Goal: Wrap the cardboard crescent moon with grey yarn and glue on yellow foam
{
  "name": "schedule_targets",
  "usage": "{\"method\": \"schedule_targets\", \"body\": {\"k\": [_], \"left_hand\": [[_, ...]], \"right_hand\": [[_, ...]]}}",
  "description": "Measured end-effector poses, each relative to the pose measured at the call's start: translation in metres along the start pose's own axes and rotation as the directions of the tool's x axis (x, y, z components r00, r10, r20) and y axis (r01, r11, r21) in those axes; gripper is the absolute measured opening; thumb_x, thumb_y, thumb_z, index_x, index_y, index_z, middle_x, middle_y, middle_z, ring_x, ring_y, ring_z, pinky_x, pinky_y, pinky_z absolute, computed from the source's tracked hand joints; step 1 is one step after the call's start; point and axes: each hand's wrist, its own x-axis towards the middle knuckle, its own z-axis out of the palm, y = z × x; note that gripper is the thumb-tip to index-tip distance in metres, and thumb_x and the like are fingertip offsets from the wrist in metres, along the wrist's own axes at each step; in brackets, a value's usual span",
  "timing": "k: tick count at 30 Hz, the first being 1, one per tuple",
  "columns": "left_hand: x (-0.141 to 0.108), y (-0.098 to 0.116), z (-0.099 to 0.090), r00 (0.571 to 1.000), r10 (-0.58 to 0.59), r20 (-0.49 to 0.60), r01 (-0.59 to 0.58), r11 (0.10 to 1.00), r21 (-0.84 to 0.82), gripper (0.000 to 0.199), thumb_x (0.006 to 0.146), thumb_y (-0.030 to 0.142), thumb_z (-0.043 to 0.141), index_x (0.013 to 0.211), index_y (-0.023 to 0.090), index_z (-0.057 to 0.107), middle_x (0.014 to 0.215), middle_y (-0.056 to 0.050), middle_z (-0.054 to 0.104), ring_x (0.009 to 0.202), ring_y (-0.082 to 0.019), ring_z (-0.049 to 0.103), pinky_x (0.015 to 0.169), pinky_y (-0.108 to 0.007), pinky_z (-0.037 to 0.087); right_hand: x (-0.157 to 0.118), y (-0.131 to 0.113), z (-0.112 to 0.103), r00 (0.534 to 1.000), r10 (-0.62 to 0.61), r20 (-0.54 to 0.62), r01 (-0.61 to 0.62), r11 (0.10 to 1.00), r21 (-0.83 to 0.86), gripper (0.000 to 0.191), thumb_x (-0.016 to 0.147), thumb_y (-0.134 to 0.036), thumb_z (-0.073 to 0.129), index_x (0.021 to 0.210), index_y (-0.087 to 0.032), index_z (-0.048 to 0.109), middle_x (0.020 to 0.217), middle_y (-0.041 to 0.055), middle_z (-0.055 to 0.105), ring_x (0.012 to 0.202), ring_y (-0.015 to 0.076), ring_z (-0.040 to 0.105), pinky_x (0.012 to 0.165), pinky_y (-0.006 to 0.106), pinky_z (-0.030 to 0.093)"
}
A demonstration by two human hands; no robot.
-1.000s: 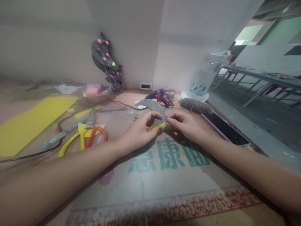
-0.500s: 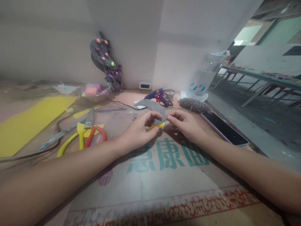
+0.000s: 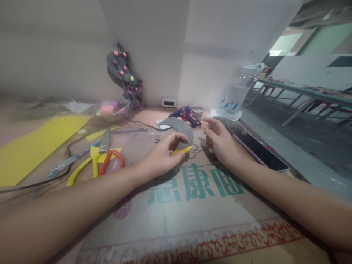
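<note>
My left hand (image 3: 162, 156) is closed on a crescent (image 3: 181, 128) wound with grey yarn, with thumb and fingers pinching its lower end. A yellow, unwrapped tip (image 3: 181, 150) of the crescent shows between them. A thin loop of yarn (image 3: 195, 149) trails just right of that tip. My right hand (image 3: 221, 143) is apart from the crescent, in front of the grey yarn skein (image 3: 231, 125). Its index finger points left and the other fingers are loosely bent; nothing shows clearly between them.
Behind the crescent lie a blue glue gun (image 3: 185, 115) and a small digital clock (image 3: 169, 102). To the right are a phone (image 3: 261, 151) and a water bottle (image 3: 233, 91). Scissors (image 3: 104, 152), a pen (image 3: 74, 157) and a yellow sheet (image 3: 35, 146) lie left. A decorated grey crescent (image 3: 117, 68) leans on the wall.
My right hand has moved away from the crescent, up and to the right, and its fingers have parted. The yarn loop now shows. My left hand keeps its hold.
</note>
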Motion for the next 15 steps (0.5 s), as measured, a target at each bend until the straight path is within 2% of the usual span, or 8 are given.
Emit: {"method": "schedule_targets", "body": {"k": [3,6,12,15], "left_hand": [[0.0,0.001,0.0,1.0,-0.017,0.008,0.017,1.0,-0.014,0.026,0.083,0.019,0.057,0.108,0.02,0.05,0.108,-0.006,0.061,0.102,-0.017,0.06,0.09,-0.032,0.048],[0.001,0.002,0.0,1.0,-0.003,-0.001,0.003,1.0,-0.001,0.026,0.082,0.02,0.059,0.107,0.02,0.051,0.109,-0.006,0.061,0.102,-0.017,0.06,0.091,-0.032,0.048],[0.002,0.0,0.0,1.0,0.003,-0.01,-0.003,1.0,0.013,0.027,0.082,0.022,0.06,0.108,0.02,0.052,0.11,-0.007,0.061,0.1,-0.017,0.06,0.09,-0.031,0.049],[0.002,-0.002,-0.001,1.0,0.029,-0.009,-0.029,0.999,0.032,0.027,0.084,0.023,0.059,0.11,0.02,0.052,0.109,-0.007,0.06,0.101,-0.018,0.06,0.09,-0.032,0.049]], "right_hand": [[-0.005,-0.008,0.005,0.999,0.046,0.021,-0.047,0.999,0.011,0.017,0.086,-0.03,0.054,0.099,-0.02,0.056,0.064,-0.0066,0.048,0.047,0.0067,0.035,0.043,0.021,0.027],[-0.01,-0.015,0.009,0.991,0.091,0.098,-0.09,0.996,-0.013,0.015,0.088,-0.033,0.053,0.091,-0.018,0.057,0.058,-0.0063,0.049,0.047,0.0073,0.036,0.044,0.021,0.026],[-0.013,-0.018,0.01,0.987,-0.003,0.159,0.025,0.99,-0.138,0.017,0.087,-0.033,0.056,0.086,-0.017,0.064,0.064,-0.0025,0.055,0.057,0.01,0.047,0.053,0.024,0.035],[-0.014,-0.018,0.011,0.985,-0.036,0.168,0.064,0.985,-0.163,0.014,0.084,-0.03,0.058,0.089,-0.018,0.064,0.069,-0.0017,0.058,0.061,0.0109,0.051,0.056,0.024,0.038]]}}
